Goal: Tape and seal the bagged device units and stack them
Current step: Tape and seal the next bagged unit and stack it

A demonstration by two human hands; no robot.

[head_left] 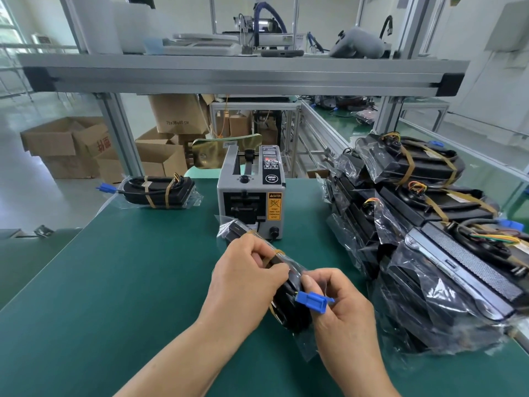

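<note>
Left hand (246, 285) grips the taped bagged unit (287, 316); right hand (343, 308) pinches its bag. Untidy pile (429, 224) right of hands, tape machine (249, 202) just beyond, blue plug (310, 301) at right thumb. Risk: slack bag slips, tape wrinkles.

Green bench mat (128, 282) — tape dispenser (252, 196), lone bagged unit (160, 191), bagged stack (429, 239) right

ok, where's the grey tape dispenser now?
Head view, centre: the grey tape dispenser stands on the green mat just beyond the held bagged black unit, a lone taped unit to its left, the pile right.
</note>
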